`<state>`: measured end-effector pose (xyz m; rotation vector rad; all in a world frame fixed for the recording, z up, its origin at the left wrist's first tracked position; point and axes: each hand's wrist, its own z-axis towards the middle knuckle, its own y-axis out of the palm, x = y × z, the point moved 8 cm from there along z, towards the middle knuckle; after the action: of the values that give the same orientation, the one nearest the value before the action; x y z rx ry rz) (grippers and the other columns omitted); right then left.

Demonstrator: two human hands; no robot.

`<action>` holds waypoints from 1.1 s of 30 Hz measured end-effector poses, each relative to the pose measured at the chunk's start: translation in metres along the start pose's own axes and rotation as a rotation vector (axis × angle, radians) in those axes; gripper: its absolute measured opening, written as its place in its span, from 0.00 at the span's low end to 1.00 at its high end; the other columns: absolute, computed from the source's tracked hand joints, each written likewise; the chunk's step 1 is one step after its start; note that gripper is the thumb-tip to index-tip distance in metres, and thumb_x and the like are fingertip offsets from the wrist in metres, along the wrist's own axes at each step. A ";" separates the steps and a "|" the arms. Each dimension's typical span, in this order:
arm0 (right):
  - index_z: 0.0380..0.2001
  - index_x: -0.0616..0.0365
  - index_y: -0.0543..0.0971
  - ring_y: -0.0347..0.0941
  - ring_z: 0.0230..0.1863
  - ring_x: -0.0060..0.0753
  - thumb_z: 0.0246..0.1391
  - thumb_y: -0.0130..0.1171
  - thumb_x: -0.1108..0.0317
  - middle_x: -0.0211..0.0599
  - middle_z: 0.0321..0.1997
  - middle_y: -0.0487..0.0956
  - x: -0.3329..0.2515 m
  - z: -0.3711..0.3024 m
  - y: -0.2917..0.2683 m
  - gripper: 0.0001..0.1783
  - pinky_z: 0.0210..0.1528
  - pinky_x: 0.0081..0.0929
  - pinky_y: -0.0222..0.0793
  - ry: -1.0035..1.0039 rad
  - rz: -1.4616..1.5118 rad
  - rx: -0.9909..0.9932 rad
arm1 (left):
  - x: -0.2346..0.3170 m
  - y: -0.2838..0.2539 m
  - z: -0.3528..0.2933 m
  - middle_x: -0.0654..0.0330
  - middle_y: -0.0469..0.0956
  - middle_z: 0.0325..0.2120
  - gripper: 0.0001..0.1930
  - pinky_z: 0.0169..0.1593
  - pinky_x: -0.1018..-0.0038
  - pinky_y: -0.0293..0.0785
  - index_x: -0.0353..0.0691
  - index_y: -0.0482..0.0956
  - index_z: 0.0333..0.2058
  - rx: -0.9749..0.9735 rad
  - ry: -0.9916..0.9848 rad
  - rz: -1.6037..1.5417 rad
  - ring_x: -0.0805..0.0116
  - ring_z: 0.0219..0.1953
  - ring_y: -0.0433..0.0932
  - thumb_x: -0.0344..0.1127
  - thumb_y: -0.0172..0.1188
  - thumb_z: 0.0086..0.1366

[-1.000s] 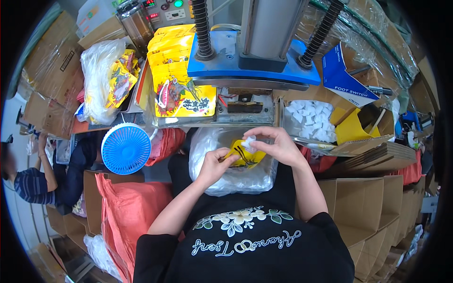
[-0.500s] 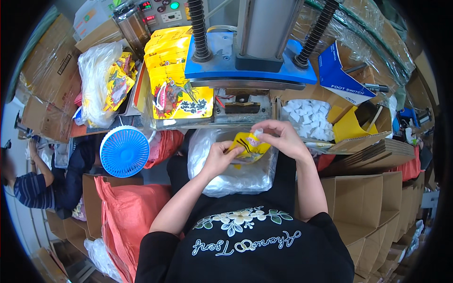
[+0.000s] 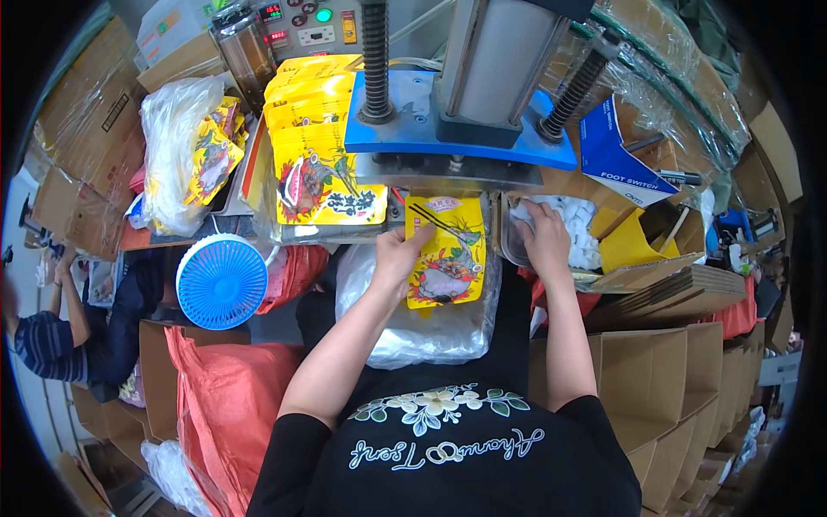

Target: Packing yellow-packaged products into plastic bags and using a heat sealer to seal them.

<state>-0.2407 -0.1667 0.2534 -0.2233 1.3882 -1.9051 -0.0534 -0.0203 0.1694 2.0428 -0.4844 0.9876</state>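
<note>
A flat yellow pouch (image 3: 446, 267) printed with a fish, a shrimp and chopsticks stands face-up toward me. My left hand (image 3: 401, 258) pinches its left edge, thumb on the front. The pouch's top edge is at the bed of the blue press, below the raised upper plate (image 3: 448, 169). My right hand (image 3: 546, 241) is over a clear plastic bin, its fingers apart and reaching down among small white plastic pieces (image 3: 584, 226). The fingertips are partly hidden, and I see nothing held there. A clear plastic bag (image 3: 413, 336) lies in my lap under the pouch.
Stacked yellow pouches (image 3: 332, 172) lie left of the press. Further left are a blue fan (image 3: 222, 281) and a plastic bag of pouches (image 3: 172, 164). A blue-and-white carton (image 3: 616, 151) and folded cardboard (image 3: 672, 297) are at right. Another person (image 3: 56, 340) sits far left.
My right hand has left the pouch and moved right into the bin of white pieces. My left hand has turned the pouch upright, front facing me. The view has shifted slightly.
</note>
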 end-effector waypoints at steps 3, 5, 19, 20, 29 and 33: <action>0.45 0.55 0.78 0.72 0.47 0.51 0.49 0.60 0.71 0.44 0.43 0.76 0.004 0.002 0.015 0.18 0.49 0.40 0.68 0.023 0.094 -0.040 | 0.029 -0.010 0.003 0.58 0.80 0.23 0.12 0.32 0.79 0.73 0.29 0.81 0.32 -0.053 0.216 0.484 0.76 0.25 0.78 0.36 0.62 0.63; 0.44 0.56 0.78 0.71 0.47 0.49 0.49 0.60 0.71 0.43 0.42 0.76 0.010 0.000 0.011 0.16 0.48 0.39 0.67 -0.005 0.098 0.055 | 0.077 -0.016 -0.011 0.52 0.81 0.32 0.17 0.40 0.71 0.74 0.31 0.80 0.38 0.105 0.528 0.914 0.63 0.35 0.80 0.42 0.64 0.60; 0.39 0.61 0.80 0.73 0.40 0.23 0.47 0.65 0.75 0.32 0.38 0.79 -0.057 -0.016 -0.024 0.13 0.45 0.21 0.69 0.072 0.842 -0.155 | 0.070 -0.059 -0.075 0.64 0.81 0.28 0.04 0.36 0.83 0.70 0.32 0.83 0.33 0.106 0.617 0.675 0.82 0.32 0.75 0.23 0.64 0.58; 0.37 0.62 0.81 0.73 0.40 0.24 0.47 0.66 0.74 0.32 0.38 0.79 -0.076 -0.017 -0.029 0.11 0.45 0.22 0.68 0.029 0.828 -0.177 | 0.057 -0.056 -0.073 0.63 0.81 0.28 0.04 0.37 0.83 0.70 0.31 0.83 0.33 0.091 0.539 0.704 0.82 0.32 0.75 0.23 0.64 0.58; 0.39 0.64 0.81 0.78 0.42 0.37 0.48 0.66 0.66 0.40 0.39 0.82 -0.089 -0.024 0.011 0.16 0.48 0.31 0.71 0.005 0.854 -0.404 | 0.003 -0.026 -0.060 0.57 0.81 0.24 0.11 0.30 0.76 0.72 0.26 0.80 0.32 -0.121 0.211 0.636 0.79 0.25 0.76 0.33 0.62 0.61; 0.47 0.64 0.78 0.77 0.41 0.26 0.50 0.65 0.68 0.37 0.37 0.83 -0.051 -0.008 -0.014 0.21 0.46 0.26 0.70 0.057 0.620 -0.129 | 0.008 -0.012 -0.023 0.59 0.82 0.26 0.16 0.31 0.80 0.73 0.24 0.81 0.33 -0.052 0.244 0.588 0.79 0.26 0.77 0.37 0.63 0.63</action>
<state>-0.2156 -0.1259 0.2766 0.1866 1.4116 -1.3194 -0.0526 0.0054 0.1784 1.7276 -0.9959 1.5268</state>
